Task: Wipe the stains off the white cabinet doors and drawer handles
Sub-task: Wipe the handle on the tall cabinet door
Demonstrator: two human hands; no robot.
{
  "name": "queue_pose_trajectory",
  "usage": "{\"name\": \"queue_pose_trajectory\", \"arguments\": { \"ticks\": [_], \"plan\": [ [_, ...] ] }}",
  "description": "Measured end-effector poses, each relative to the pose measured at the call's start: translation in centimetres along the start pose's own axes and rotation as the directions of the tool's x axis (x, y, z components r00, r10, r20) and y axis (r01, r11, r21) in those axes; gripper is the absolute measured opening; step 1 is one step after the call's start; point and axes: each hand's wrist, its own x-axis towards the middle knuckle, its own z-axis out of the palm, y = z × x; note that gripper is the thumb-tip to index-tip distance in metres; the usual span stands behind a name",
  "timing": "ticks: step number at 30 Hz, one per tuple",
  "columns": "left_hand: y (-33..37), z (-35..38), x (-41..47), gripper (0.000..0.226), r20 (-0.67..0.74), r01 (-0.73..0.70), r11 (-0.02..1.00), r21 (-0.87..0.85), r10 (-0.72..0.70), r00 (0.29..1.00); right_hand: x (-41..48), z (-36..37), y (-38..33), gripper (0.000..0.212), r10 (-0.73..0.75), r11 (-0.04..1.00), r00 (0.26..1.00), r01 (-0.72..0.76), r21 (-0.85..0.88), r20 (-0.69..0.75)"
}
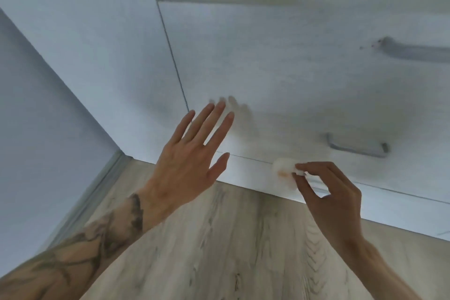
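A white cabinet fills the upper view, with a tall door [102, 39] on the left and drawer fronts [280, 75] on the right. The upper drawer handle [414, 52] has small dark spots just left of it. A lower metal handle [358, 147] sits further down. My left hand [187, 158] is open with fingers spread, close to the drawer front, holding nothing. My right hand [333, 200] pinches a small white wad of cloth or tissue [283, 170] with an orange smear on it, held by the seam between the drawers.
A light wood-grain floor [219, 251] runs below the cabinet. A grey wall [31, 117] with a skirting board [97, 190] stands to the left. A third drawer front [401, 212] lies lowest, near the floor.
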Motion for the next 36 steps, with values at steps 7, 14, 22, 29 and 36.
{"name": "queue_pose_trajectory", "arguments": {
  "ticks": [7, 14, 22, 29, 36],
  "plan": [
    [-12.3, -7.5, -0.7, 0.07, -0.169, 0.139, 0.988, -0.063, -0.148, 0.974, 7.2, 3.6, -16.0, 0.025, -0.115, 0.992, 0.992, 0.118, 0.052, -0.055],
    [-25.5, -14.9, 0.9, 0.072, -0.281, 0.154, 0.985, -0.073, -0.168, 0.945, 14.0, 7.4, -31.0, 0.023, -0.215, 0.972, 0.958, 0.228, 0.052, -0.188],
    [-35.6, -23.4, 7.2, 0.07, -0.506, 0.108, 0.987, -0.118, -0.154, 0.848, 21.0, 8.3, -43.9, 0.017, -0.209, 0.972, 0.903, 0.233, 0.019, -0.375],
    [-38.3, -26.4, 15.0, 0.064, -0.63, 0.082, 0.983, -0.167, -0.17, 0.757, 26.0, 7.1, -47.9, 0.016, -0.312, 0.949, 0.799, 0.284, -0.135, -0.513],
    [-38.7, -24.0, 17.5, 0.065, -0.671, 0.089, 0.992, -0.091, -0.127, 0.731, 27.4, 8.1, -46.8, 0.012, -0.416, 0.908, 0.824, 0.351, -0.229, -0.385]
  ]
}}
